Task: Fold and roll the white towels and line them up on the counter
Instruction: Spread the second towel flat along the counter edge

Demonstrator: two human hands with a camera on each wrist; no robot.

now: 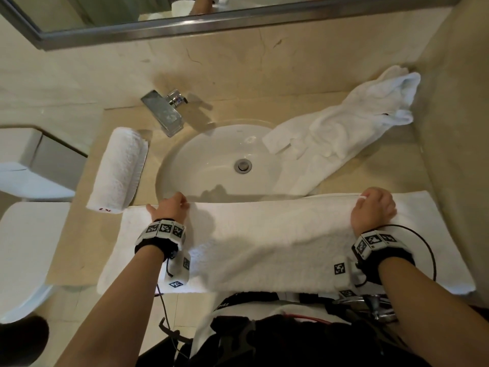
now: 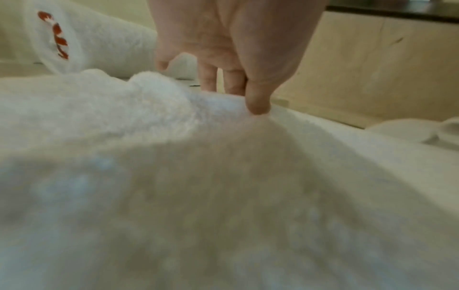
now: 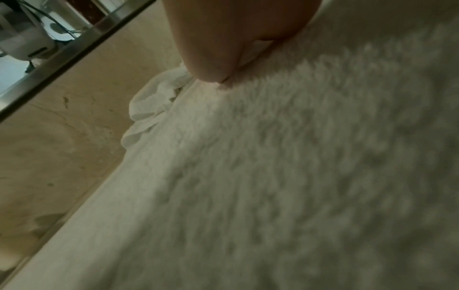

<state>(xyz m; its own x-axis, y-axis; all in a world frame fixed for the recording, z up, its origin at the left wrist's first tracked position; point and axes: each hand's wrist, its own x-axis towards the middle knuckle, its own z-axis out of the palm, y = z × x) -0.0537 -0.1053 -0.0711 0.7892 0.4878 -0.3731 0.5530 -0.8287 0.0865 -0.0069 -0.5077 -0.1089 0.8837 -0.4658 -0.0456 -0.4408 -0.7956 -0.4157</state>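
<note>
A long white towel (image 1: 264, 245) lies flat along the counter's front edge, in front of the sink. My left hand (image 1: 172, 207) pinches its far edge near the left end; in the left wrist view the thumb (image 2: 258, 102) presses into the towel (image 2: 223, 186). My right hand (image 1: 374, 207) grips the far edge near the right end, and its thumb (image 3: 213, 64) presses on the towel (image 3: 298, 176). A rolled white towel (image 1: 119, 169) with red stitching lies left of the sink, also seen as the roll (image 2: 87, 39). A crumpled white towel (image 1: 344, 128) sprawls at the back right.
The oval sink (image 1: 211, 165) with its drain and a chrome faucet (image 1: 165, 112) sit behind the flat towel. A mirror frame (image 1: 211, 25) runs along the back wall. A toilet (image 1: 26, 181) stands left of the counter. A side wall (image 1: 455, 154) bounds the right.
</note>
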